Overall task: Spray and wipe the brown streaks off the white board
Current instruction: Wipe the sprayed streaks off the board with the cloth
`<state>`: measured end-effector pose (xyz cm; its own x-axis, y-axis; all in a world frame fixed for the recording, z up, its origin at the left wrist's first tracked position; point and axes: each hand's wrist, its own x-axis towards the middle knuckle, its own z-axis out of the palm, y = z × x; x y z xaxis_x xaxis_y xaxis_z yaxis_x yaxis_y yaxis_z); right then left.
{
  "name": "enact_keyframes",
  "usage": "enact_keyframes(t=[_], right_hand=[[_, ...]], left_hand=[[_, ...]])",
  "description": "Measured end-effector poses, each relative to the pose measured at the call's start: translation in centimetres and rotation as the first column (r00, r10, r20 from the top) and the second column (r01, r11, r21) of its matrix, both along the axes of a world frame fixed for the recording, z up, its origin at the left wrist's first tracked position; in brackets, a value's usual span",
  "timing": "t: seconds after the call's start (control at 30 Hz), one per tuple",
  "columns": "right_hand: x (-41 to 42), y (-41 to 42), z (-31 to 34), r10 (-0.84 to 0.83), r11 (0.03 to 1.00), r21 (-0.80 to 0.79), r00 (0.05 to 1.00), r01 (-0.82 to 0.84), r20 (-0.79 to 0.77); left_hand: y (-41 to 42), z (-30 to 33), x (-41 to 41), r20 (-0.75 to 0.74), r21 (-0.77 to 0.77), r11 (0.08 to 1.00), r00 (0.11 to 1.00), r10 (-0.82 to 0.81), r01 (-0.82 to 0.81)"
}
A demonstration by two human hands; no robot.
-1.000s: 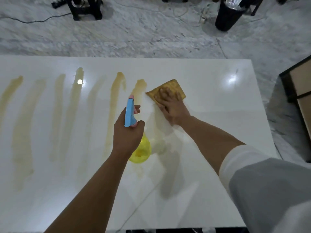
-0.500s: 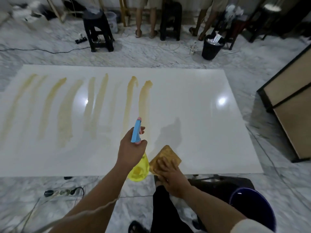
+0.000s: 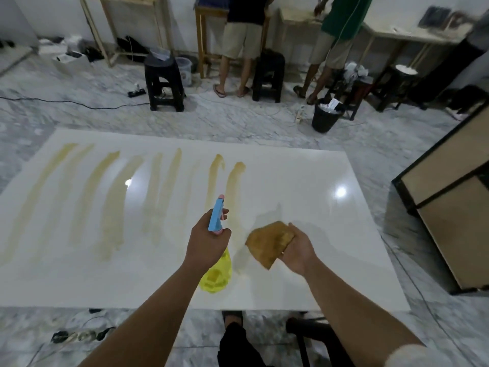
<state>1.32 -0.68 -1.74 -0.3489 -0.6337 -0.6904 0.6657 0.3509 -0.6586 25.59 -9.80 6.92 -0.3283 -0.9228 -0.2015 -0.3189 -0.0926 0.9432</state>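
Our left hand (image 3: 207, 241) grips the spray bottle (image 3: 215, 260); our right hand (image 3: 297, 250) pinches the cloth (image 3: 268, 242). Nearest streak (image 3: 234, 186) runs near-to-far, just beyond the nozzle, toward the board's (image 3: 317, 234) far edge.

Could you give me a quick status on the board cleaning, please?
Left hand gripping spray bottle. Right hand holding cloth above white board. Brown streaks remain. Nothing obstructing.

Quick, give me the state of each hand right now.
Left hand: closed around the spray bottle, grip at its blue trigger head.
Right hand: holding the brown-stained cloth above the white board.
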Motion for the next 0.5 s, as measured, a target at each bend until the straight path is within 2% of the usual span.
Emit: enact_keyframes(t=[0.1,0.23,0.3,0.33,0.4,0.5], right_hand=[[-4.3,-9.1,1.8,0.066,0.994,-0.08,0.995,-0.072,-0.073],[-9.5,-22.9,2.9,0.065,0.997,-0.026,0.972,-0.072,-0.228],[-11.6,-29.6,3.1,0.101,0.993,-0.013,0.926,-0.113,-0.365],[-12.8,-32.7,2.7,0.107,0.994,0.039,0.877,-0.101,-0.468],[-14.8,-38.6,0.9,0.152,0.987,0.147,0.711,-0.069,-0.686],[-16.1,-43.8,-2.5,0.313,0.949,0.255,0.443,-0.185,-0.84]], left_hand=[[-4.8,-0.2,-1.1,0.006,0.006,1.0,1.0,0.009,-0.009],[-12.1,-1.2,-3.8,0.053,0.007,1.0,0.999,0.004,-0.004],[-15.7,-2.3,-5.2,0.068,0.017,1.0,0.998,-0.001,0.0],[-17.2,-3.0,-6.0,0.072,0.026,1.0,0.997,0.009,-0.011],[-20.2,-4.9,-7.3,0.077,0.046,0.998,0.996,0.034,-0.038],[-23.0,-7.0,-8.5,0.1,0.023,0.998,0.994,0.049,-0.051]])
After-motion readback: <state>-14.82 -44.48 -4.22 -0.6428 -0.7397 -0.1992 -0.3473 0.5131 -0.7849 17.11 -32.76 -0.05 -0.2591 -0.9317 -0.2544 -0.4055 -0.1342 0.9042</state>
